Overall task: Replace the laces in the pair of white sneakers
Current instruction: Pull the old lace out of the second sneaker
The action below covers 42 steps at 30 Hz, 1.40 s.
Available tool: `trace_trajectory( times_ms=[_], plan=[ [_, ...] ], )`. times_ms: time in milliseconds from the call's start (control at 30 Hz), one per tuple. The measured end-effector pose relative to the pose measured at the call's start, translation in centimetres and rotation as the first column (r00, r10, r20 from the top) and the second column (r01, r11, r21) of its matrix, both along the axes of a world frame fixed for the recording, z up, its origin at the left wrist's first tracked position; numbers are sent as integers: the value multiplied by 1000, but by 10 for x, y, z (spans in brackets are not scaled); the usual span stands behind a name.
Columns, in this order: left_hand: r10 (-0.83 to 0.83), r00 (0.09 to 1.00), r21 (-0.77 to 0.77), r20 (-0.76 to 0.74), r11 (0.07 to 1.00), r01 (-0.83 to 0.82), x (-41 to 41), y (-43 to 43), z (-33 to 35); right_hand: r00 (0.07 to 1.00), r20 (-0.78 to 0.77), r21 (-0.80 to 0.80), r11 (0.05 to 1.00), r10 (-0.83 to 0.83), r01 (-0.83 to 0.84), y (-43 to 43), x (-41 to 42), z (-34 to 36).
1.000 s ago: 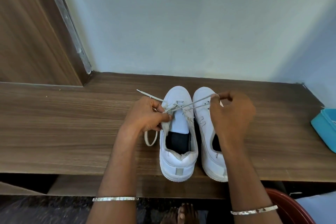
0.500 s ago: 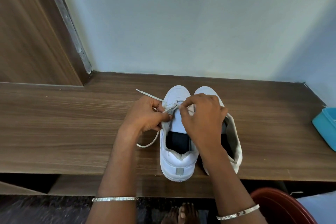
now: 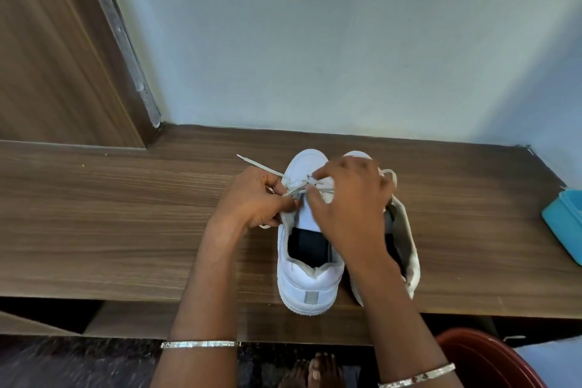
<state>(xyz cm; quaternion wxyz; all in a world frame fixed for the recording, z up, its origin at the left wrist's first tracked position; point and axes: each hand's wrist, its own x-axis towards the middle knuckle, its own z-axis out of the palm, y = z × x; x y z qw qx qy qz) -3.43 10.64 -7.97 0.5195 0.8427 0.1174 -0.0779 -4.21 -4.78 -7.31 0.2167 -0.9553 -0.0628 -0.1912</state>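
Two white sneakers stand side by side on the wooden shelf [image 3: 126,214], toes toward the wall. The left sneaker [image 3: 310,280] is upright; my left hand [image 3: 255,201] pinches its white lace [image 3: 258,164] at the eyelets, and one lace end lies out to the left. My right hand [image 3: 349,201] reaches across the tongue, its fingertips pinching the lace at the lower eyelets. The right sneaker [image 3: 406,249] leans to the right, mostly hidden under my right hand and forearm.
A turquoise box [image 3: 565,224] sits at the shelf's right end. A red-brown tub [image 3: 485,359] stands on the floor at the lower right. The wall is close behind the shoes, and a wooden door frame [image 3: 122,47] rises at the left. Bare toes [image 3: 315,372] show below the shelf.
My right hand moved left from the right sneaker, where it pulled the lace taut, onto the left sneaker's eyelets. The right sneaker tipped to the right. My left hand kept its pinch.
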Motion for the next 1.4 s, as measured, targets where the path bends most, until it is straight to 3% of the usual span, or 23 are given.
trace_trajectory(
  times_ms=[67,167,300,400,533,600,733,833,900,1033,1233,1333,1400],
  plan=[
    [-1,1000,-5,4,1000,1,0,1,-1,996,-80,-82,996,34,-41,8,-2,-11],
    [-7,1000,-13,2,1000,7,1,1,-3,999,-34,-69,998,-16,13,5,-2,-15],
    [9,1000,-40,-2,999,-9,1,1,-3,981,78,96,980,-179,172,-4,0,-3],
    [18,1000,-46,-6,999,-19,0,1,-2,915,155,283,904,-372,320,-24,3,10],
    [16,1000,-54,-14,998,-16,1,2,-3,842,70,276,821,-535,499,-46,4,15],
    [11,1000,-58,-16,998,-12,1,2,-3,862,57,196,852,-504,485,-44,4,12],
    [5,1000,-56,-3,998,-5,1,1,-2,991,39,53,990,-130,128,-14,2,6],
    [4,1000,-54,10,999,-3,1,2,-5,999,-45,-139,990,-13,7,7,-2,-9],
    [0,1000,-72,8,997,1,2,2,-6,999,-43,-148,989,-17,10,9,-2,-16],
    [3,1000,-70,-3,998,-3,3,3,-7,992,55,62,992,-115,111,1,1,-10],
    [13,1000,-73,-16,997,-15,3,3,-7,897,70,337,856,-437,391,-38,4,13],
    [15,1000,-58,-22,998,-16,3,3,-6,861,7,341,811,-508,476,-51,6,19],
    [12,1000,-45,-27,999,-13,2,2,-3,876,-51,261,840,-479,475,-50,6,18]
  ],
)
